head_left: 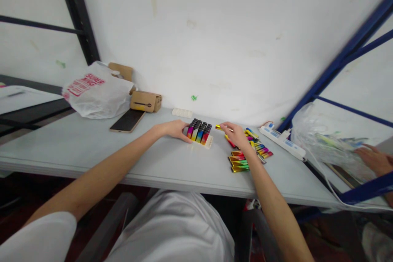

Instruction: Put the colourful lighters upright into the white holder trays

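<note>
Several black-topped, lighter-like pieces (199, 133) in bright metallic colours stand packed in rows in a white rack (208, 143). My left hand (178, 130) grips the left side of this group, with the thumb at the front and the other fingers partly hidden behind. A little to the right of the rack, my right hand (233, 133) pinches a shiny gold metallic sleeve (219, 127) that points left, apart from the rack. Under and beside my right forearm lies a loose pile of metallic sleeves (240, 163) in red, yellow, green and purple.
Left on the grey table (184, 168) lie a phone (128, 120), a cardboard box (146, 101) and a white plastic bag (98, 90). Another white rack (182, 112) sits by the wall. Right are a power strip (282, 142), blue frame bars and another person's hand (373, 157).
</note>
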The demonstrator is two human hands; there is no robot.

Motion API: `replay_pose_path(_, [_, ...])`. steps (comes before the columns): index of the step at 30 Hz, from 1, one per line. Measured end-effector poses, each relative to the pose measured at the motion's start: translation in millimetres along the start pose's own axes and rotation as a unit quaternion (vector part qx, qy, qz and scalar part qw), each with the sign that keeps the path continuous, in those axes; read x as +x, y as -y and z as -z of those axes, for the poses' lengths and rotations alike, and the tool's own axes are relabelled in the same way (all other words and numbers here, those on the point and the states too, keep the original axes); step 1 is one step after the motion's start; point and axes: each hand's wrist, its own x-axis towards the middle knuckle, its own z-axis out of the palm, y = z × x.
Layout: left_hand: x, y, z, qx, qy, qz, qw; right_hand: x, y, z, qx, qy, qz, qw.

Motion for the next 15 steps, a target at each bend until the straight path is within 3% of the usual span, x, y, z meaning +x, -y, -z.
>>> replay_pose_path(4, [0.1, -0.5, 0.9, 0.003, 0.004, 0.004, 1.000, 3.5, -6.6, -4.9, 0.023, -0.038, -0.032, 0.999])
replay_pose_path(9, [0.3, -0.2, 1.1, 0.015, 0.003, 0.009, 1.000, 4.4, -1.3, -10.6, 0.080, 0.002, 0.003, 0.997])
replay_pose_path(13, [0.1, -1.1, 1.0, 0.015, 0.005, 0.010, 1.000, 1.4, 4.5, -18.6, 0.197, 0.058, -0.045, 0.978])
replay_pose_path(15, [-0.2, -1.9, 1.1, 0.014, 0.005, 0.009, 1.000, 0.6, 4.9, -23.4, 0.205, 0.051, -0.069, 0.975])
